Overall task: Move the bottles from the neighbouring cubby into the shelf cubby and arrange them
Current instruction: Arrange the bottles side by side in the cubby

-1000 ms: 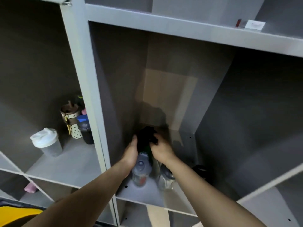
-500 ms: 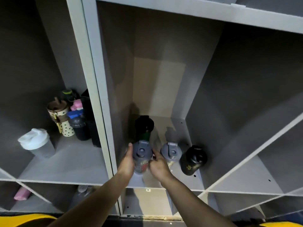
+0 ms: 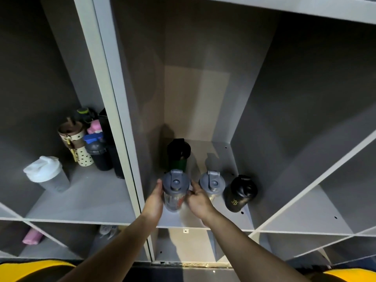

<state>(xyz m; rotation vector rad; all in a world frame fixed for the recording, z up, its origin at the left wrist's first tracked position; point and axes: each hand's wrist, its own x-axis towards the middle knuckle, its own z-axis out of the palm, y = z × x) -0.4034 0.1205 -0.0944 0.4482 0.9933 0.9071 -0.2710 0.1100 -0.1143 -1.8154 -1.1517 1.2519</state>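
Observation:
In the middle shelf cubby a clear shaker bottle with a grey lid stands at the front left. My left hand presses its left side and my right hand its right side. A second grey-lidded shaker stands just to its right, and a black bottle with gold lettering further right. Behind them stands a dark green bottle with a black cap. The left neighbouring cubby holds a white-lidded shaker, a dotted cream bottle, a black shaker with blue cap and several others.
A grey upright divider separates the two cubbies. A diagonal shelf board bounds the right side. Lower cubbies hold a pink item and a clear bottle. My yellow clothing shows at the bottom edge.
Both hands drew back from the dark green bottle at the rear and now clasp the front-left grey-lidded shaker. The view tilted down, bringing the black bottle on the right into sight.

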